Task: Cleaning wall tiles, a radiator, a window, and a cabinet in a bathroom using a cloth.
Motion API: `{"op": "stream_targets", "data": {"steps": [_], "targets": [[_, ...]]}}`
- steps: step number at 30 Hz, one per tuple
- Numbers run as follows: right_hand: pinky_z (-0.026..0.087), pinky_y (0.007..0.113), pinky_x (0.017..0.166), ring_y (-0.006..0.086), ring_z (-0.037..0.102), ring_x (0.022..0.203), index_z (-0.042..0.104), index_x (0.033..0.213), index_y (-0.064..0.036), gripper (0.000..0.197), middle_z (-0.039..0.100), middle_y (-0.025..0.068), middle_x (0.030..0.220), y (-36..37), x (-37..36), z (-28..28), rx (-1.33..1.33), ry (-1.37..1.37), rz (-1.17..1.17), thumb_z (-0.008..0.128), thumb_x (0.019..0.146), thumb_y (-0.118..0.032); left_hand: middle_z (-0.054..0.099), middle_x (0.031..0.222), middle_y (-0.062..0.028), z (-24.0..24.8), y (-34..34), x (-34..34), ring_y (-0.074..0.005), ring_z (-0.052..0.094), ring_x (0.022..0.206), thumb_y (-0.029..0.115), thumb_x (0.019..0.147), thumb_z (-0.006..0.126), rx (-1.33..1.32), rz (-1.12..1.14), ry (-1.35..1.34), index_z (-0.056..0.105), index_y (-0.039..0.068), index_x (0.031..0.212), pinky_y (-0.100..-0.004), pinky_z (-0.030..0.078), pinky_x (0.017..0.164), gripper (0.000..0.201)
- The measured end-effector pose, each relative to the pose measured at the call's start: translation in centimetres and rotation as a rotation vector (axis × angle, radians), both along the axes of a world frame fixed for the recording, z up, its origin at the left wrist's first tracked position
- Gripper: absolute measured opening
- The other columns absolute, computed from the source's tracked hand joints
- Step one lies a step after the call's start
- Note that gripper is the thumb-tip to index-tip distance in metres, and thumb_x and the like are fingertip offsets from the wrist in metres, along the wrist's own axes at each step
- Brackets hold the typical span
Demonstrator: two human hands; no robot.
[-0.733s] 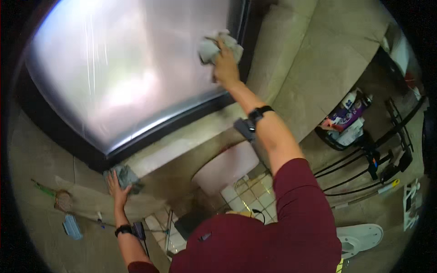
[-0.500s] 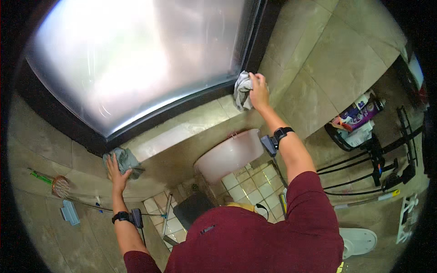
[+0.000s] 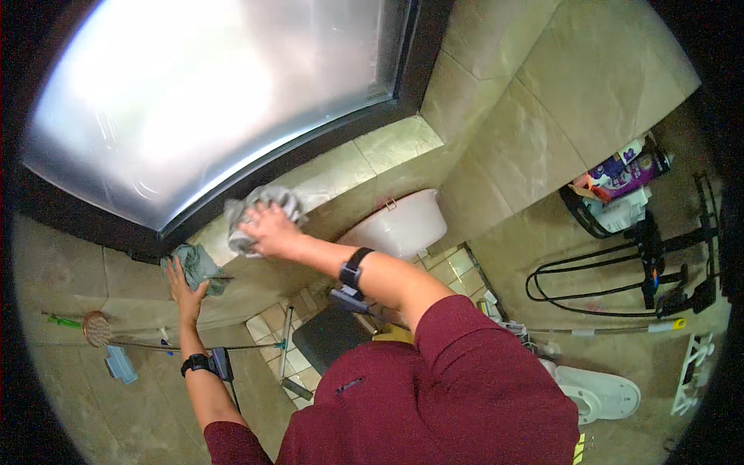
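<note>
My right hand [image 3: 273, 231] presses a bunched light grey cloth [image 3: 271, 198] onto the tiled window sill [image 3: 395, 147], left of its middle. The fingers curl over the cloth, which is slightly blurred. At the sill's left end, my left hand [image 3: 187, 294] holds a bunched grey-green cloth [image 3: 203, 268] against the edge, thumb and fingers on either side of it. Only a short stretch of sill separates the two cloths. Above them is the frosted window [image 3: 240, 93] in its dark frame [image 3: 325, 130]. Each wrist wears a black strap with a small grey device.
Below the sill stands a white tub [image 3: 407, 225], beside a dark seat-like panel [image 3: 332, 341]. On the right wall are a black rack [image 3: 597, 283], a basket of packages [image 3: 620, 190] and a white toilet [image 3: 604, 394]. A round brush [image 3: 98, 328] hangs at left.
My right hand has swept the light grey cloth leftward along the sill, from the right corner toward my left hand. The left hand stays on the grey-green cloth. The view has shifted slightly.
</note>
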State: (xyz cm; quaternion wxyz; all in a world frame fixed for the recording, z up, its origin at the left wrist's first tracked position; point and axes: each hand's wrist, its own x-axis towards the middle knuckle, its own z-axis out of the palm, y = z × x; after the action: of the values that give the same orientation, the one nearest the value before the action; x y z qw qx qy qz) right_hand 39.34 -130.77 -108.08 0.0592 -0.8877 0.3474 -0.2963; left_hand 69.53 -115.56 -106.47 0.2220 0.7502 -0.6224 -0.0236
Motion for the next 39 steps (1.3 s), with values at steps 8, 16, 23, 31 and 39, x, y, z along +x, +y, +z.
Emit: {"op": "stream_targets", "data": {"steps": [8,16,23,31,39], "targets": [[0.031,0.063,0.101,0.0307,0.048,0.127,0.060,0.123,-0.0293,0.039,0.058,0.0072,0.130,-5.9,-15.9,1.7,0.065,0.152,-0.265,0.058,0.084,-0.033,0.012,0.160,-0.0145,-0.2,1.0,0.9,-0.0373,0.007,0.147,0.038,0.073,0.076,0.039,0.019,0.032,0.016,0.023,0.155,-0.0532,0.013,0.115,0.103],[0.027,0.059,0.107,0.0355,0.040,0.132,0.049,0.138,-0.0177,0.050,0.043,0.0127,0.145,-10.2,-30.8,0.2,0.013,0.164,-0.715,0.054,0.090,-0.031,0.015,0.158,-0.0188,0.2,0.2,1.0,-0.0374,0.010,0.147,0.028,0.072,0.076,0.020,-0.032,0.026,0.018,0.019,0.154,-0.0494,0.014,0.116,0.101],[0.039,0.050,0.095,0.0315,0.049,0.125,0.061,0.123,-0.0219,0.042,0.057,0.0086,0.132,-3.5,-16.3,-2.0,-0.198,-0.085,-0.265,0.057,0.082,-0.018,0.017,0.157,-0.0199,1.0,-0.3,-0.7,-0.0378,0.011,0.146,0.023,0.071,0.076,0.031,-0.016,0.034,0.018,0.018,0.154,-0.0470,0.014,0.117,0.101],[0.041,0.043,0.101,0.0321,0.054,0.117,0.064,0.121,-0.0171,0.056,0.061,0.0119,0.124,-0.9,-22.3,4.0,0.055,-0.195,0.033,0.060,0.069,0.002,0.016,0.158,-0.0188,0.2,-0.1,0.3,-0.0381,0.011,0.146,0.027,0.071,0.075,0.014,-0.028,0.015,0.018,0.018,0.154,-0.0477,0.014,0.117,0.102],[0.035,0.051,0.103,0.0372,0.047,0.124,0.051,0.134,-0.0123,0.058,0.046,0.0146,0.140,-3.0,-44.4,30.7,-0.986,0.102,-1.031,0.062,0.077,-0.014,0.016,0.158,-0.0203,-1.0,-0.1,1.6,-0.0403,0.010,0.146,0.030,0.073,0.073,0.001,-0.031,0.008,0.018,0.019,0.154,-0.0482,0.013,0.117,0.098]]}}
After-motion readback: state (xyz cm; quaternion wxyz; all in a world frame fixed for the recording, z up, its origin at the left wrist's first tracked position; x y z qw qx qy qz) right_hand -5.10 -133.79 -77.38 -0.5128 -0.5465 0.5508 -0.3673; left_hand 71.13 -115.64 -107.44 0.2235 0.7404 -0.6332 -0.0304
